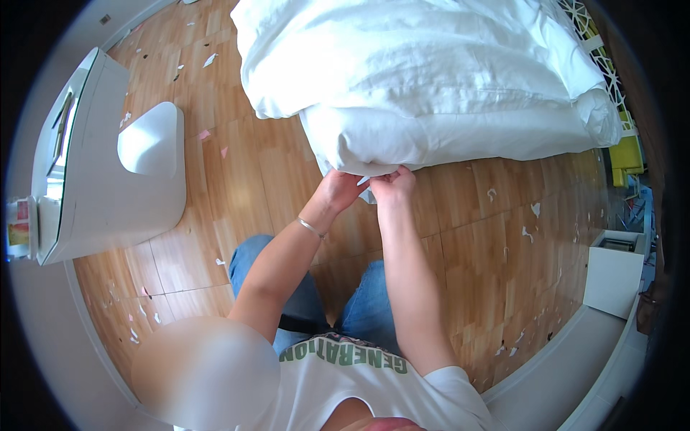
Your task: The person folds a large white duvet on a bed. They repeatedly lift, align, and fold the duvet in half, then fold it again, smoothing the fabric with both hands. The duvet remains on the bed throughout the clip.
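Observation:
White bedding (377,97) with wrinkled fabric covers a bed before me and hangs over its near side. My left hand (341,189), with a silver bracelet on its wrist, is at the lower edge of the bedding near the corner. Close to its right, my right hand (393,182) pinches the same edge. A small piece of white fabric (368,195) shows between and below the hands. The fingertips of both hands are partly hidden by the cloth.
A white desk (118,161) with a glass top stands at the left. Scattered paper scraps (535,209) lie on the wood floor (474,237). At the right are a white cabinet (614,275) and a yellow-green object (626,156) beside the bed.

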